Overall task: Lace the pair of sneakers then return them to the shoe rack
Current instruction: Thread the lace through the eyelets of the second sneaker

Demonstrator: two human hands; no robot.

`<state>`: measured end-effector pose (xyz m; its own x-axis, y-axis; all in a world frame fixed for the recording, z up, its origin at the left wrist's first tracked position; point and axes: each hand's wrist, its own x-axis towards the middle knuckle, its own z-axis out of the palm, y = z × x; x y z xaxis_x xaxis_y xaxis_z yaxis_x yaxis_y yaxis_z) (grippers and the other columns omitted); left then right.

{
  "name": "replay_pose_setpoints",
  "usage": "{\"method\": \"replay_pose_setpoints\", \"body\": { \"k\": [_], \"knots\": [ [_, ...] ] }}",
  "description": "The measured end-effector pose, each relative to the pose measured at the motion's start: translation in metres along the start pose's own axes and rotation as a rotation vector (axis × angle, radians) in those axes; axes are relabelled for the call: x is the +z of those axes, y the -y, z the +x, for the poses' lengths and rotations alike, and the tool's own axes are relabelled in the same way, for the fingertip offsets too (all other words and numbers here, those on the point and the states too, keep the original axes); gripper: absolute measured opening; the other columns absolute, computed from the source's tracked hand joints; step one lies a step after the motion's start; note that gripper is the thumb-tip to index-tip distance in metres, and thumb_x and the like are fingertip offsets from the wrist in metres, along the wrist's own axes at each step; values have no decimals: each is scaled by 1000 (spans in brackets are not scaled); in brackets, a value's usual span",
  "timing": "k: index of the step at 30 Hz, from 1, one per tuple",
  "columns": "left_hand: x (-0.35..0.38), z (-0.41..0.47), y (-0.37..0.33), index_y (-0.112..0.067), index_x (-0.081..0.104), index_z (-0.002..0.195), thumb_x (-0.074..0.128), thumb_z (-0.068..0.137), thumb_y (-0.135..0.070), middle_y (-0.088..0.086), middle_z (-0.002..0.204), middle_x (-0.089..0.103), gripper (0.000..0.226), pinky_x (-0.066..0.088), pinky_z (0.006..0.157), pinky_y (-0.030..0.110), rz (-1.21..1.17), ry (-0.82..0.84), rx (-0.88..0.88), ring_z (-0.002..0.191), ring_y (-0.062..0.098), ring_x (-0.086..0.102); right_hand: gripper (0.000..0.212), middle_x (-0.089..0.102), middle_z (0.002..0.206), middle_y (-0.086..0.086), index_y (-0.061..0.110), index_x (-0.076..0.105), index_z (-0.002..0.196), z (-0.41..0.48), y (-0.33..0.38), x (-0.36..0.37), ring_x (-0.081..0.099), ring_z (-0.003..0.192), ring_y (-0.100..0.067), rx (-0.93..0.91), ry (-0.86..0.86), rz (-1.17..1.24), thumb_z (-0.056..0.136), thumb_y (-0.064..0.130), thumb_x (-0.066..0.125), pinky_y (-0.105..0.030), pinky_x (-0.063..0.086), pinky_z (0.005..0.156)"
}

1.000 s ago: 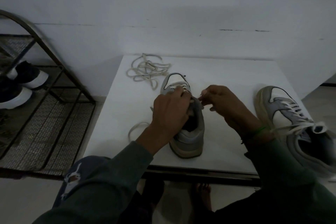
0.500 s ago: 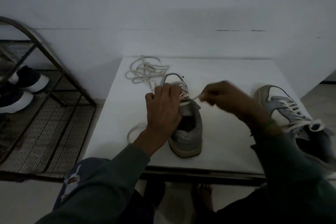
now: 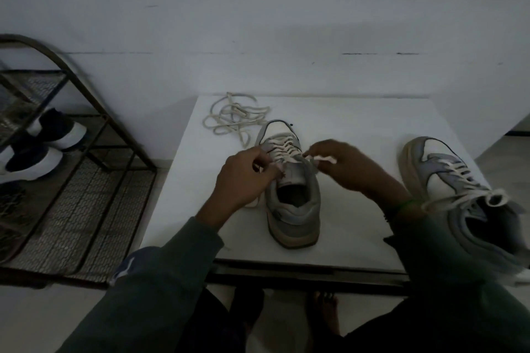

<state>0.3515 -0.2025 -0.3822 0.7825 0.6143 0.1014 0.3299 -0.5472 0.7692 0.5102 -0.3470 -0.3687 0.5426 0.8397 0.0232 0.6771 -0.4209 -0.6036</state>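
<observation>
My left hand [image 3: 243,178] has come off the tongue [image 3: 295,176]; now it and my right hand [image 3: 344,166] each pinch a lace end [image 3: 324,158] over the centre-frame sneaker [image 3: 292,209]. Lacing looks nearly finished, I judge; tying comes next.

No text, brand mark or number is legible in this dim frame: not on the centre sneaker [image 3: 295,209], the right sneaker [image 3: 441,169], or the dark shoes [image 3: 54,130] on the rack [image 3: 96,110] at left.

L hand [image 3: 243,178] & R hand [image 3: 345,167] both fwd, knuckles up, each pinching the lace [image 3: 322,158] by an end.
</observation>
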Motion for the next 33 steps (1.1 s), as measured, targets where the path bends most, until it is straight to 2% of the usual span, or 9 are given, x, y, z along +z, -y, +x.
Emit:
{"method": "replay_pose_setpoints", "body": {
  "k": [8,13,18,20,23,26,28,31,33],
  "knots": [
    [-17,6,7,-17,54,69,62,90,-16,-7,67,55,23,35,62,22,-55,161,0,60,-3,49,12,64,99,-9,11,72,90,0,-13,-7,57,93,-22,21,-97,-67,87,20,65,-26,35,75],
    [-15,-4,-4,-21,48,64,54,90,-48,-2,70,53,38,39,60,29,368,-331,45,66,14,50,39,58,80,0,14,59,79,-3,-1,-1,54,75,-18,216,-341,-127,93,48,47,-27,34,62],
    [-2,-1,3,-14,67,61,33,78,-80,1,67,67,77,49,70,30,234,-11,-333,69,21,63,69,68,68,-6,7,70,65,-3,19,4,63,69,-24,431,-151,84,89,64,39,-33,47,74],
    [5,1,4,-13,61,55,42,78,-76,2,60,62,70,46,62,29,174,-53,-337,63,23,61,66,64,65,-13,-3,66,65,3,23,19,62,66,-28,400,-144,218,88,57,51,-36,49,70],
    [12,6,-6,-16,58,53,63,84,-40,1,56,58,40,41,56,27,-66,-147,-280,61,22,58,39,58,67,-19,-11,64,74,14,27,30,52,63,-26,358,-241,354,86,27,63,-36,43,62],
    [9,7,-19,-12,66,79,61,89,-15,2,73,65,12,44,59,25,-626,-80,-330,69,16,58,16,67,90,-18,-3,67,90,19,29,36,61,83,-30,276,-349,352,86,9,58,-36,47,72],
    [1,10,-26,-11,67,102,52,96,-18,-6,98,71,18,48,75,27,-828,-45,-225,89,7,65,21,68,105,-14,2,67,104,15,39,33,62,94,-24,26,-370,230,85,5,56,-29,48,84],
    [-16,14,-38,-9,66,93,41,101,-21,-2,122,64,30,47,87,17,-686,101,86,114,3,57,26,71,96,-13,2,71,96,9,48,27,65,87,-18,-311,-161,272,77,6,53,-20,49,80],
    [-23,18,-45,-10,60,74,40,101,-22,0,110,68,35,44,84,14,-499,239,172,108,5,60,21,72,85,-10,2,72,87,7,48,23,65,77,-16,-337,-226,266,78,10,55,-17,47,70]
  ]
}}
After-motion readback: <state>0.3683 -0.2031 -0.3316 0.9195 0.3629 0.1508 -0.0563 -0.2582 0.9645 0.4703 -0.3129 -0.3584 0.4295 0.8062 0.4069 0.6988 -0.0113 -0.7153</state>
